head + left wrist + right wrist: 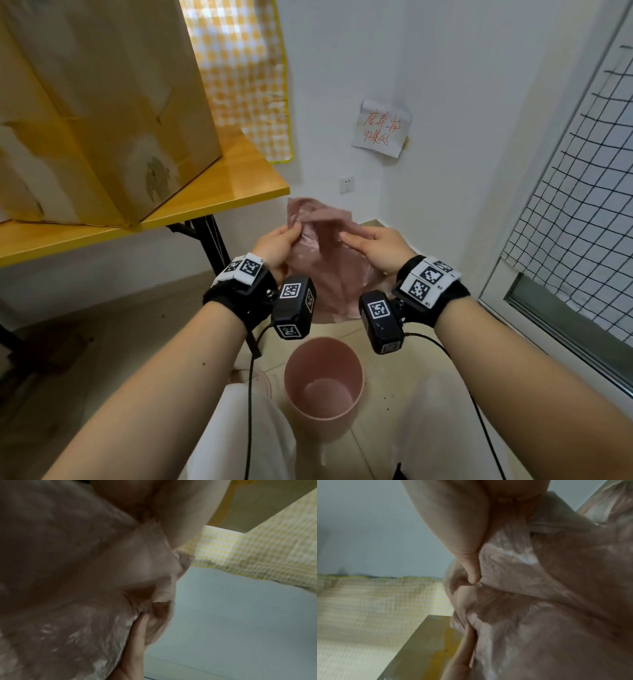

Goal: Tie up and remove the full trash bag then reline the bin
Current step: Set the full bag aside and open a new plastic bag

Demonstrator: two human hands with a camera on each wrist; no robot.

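Note:
A thin, translucent pink trash bag hangs in the air between both hands, above the bin. My left hand pinches its upper left edge between thumb and fingers. My right hand pinches the film near its top right. The left wrist view shows the pink bag crumpled against my fingers. In the right wrist view a thumb and finger nip a fold of the bag. A pink round bin stands on the floor between my knees, with no liner inside.
A yellow table stands at the left with a large cardboard box on it. A yellow checked cloth hangs behind. A handwritten paper note is on the white wall. A wire-grid window is at the right.

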